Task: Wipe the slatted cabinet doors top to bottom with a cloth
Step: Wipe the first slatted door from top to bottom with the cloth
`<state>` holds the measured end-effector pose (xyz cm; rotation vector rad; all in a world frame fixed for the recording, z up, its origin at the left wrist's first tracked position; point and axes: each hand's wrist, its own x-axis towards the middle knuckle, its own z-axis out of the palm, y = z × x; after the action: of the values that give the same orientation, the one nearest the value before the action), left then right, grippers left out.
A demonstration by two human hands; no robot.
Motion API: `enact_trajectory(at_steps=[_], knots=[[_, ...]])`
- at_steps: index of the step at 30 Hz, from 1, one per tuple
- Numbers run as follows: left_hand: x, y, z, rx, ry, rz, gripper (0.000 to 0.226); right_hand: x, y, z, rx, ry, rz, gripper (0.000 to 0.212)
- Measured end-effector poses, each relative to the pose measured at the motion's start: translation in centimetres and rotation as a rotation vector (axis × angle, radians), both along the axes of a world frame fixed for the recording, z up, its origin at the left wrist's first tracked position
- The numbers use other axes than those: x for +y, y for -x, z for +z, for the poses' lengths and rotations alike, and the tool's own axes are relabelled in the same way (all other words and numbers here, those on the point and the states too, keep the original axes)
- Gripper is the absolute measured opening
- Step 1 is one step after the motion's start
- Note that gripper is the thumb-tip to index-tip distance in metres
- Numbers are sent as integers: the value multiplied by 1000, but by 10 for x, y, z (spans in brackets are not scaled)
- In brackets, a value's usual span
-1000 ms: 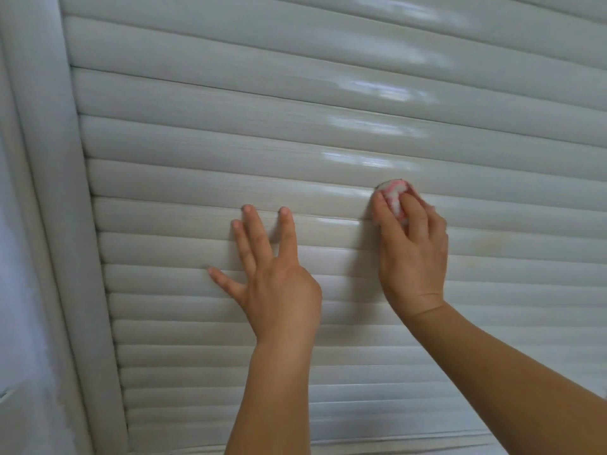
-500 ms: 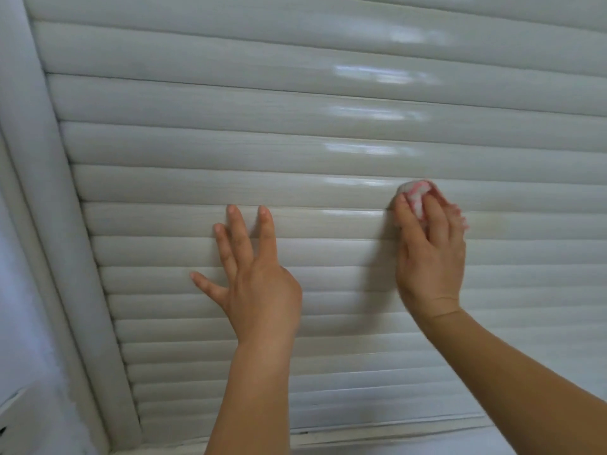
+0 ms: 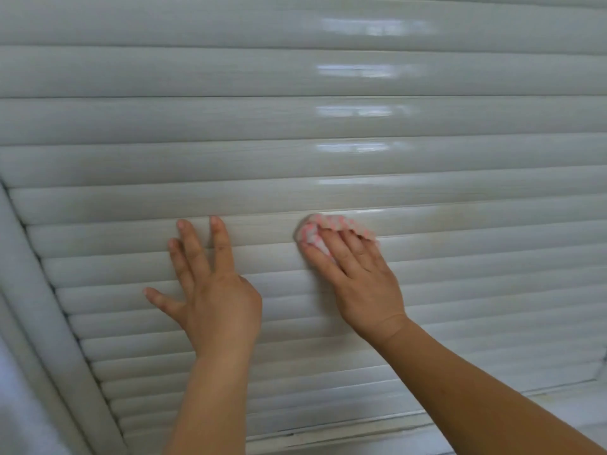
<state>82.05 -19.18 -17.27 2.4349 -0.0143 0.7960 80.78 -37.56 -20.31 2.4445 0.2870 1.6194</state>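
Observation:
The white slatted cabinet door (image 3: 328, 126) fills the view, its horizontal slats glossy with light reflections. My right hand (image 3: 358, 277) holds a bunched pink-and-white cloth (image 3: 312, 231) against a slat at mid-height. Its fingers curl over the cloth and its thumb sits at the cloth's left side. My left hand (image 3: 213, 297) lies flat on the slats a short way to the left, fingers spread and straight, holding nothing. Both forearms reach up from the bottom of the view.
The door's white frame (image 3: 39, 307) runs down the left side. A bottom rail (image 3: 328, 435) with a dark gap line closes off the slats below. A faint yellowish patch marks the slat (image 3: 443, 211) to the right of the cloth.
My right hand slid the cloth to the right along the slat, then back left toward my left hand, and the cloth now shows more spread out. My left hand stayed flat on the slats.

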Motion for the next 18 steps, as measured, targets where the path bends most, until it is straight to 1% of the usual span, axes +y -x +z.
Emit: enact_trajectory(at_steps=[4,7,8,10,12,15,16,18], knots=[[-5,1,0,8,-11,25,82,-39,11,-10,-16,-155,-86,65],[-8,1,-1,-1,12,35,81,-68,22,-12,-10,-337,-125,70],[-11,0,-2,-3,33,35,81,-77,25,-11,5,-416,-124,69],[-18,0,0,1,90,33,82,-96,34,-7,8,-568,-115,60],[-28,0,2,4,154,34,82,-114,42,0,-47,-727,-109,52],[-45,0,6,-19,237,40,82,-130,43,9,-134,-972,-127,52],[-53,1,7,-45,235,29,83,-129,42,13,-158,-1025,-121,54],[-71,6,6,-129,154,-30,88,-118,36,21,-193,-1100,-105,54]])
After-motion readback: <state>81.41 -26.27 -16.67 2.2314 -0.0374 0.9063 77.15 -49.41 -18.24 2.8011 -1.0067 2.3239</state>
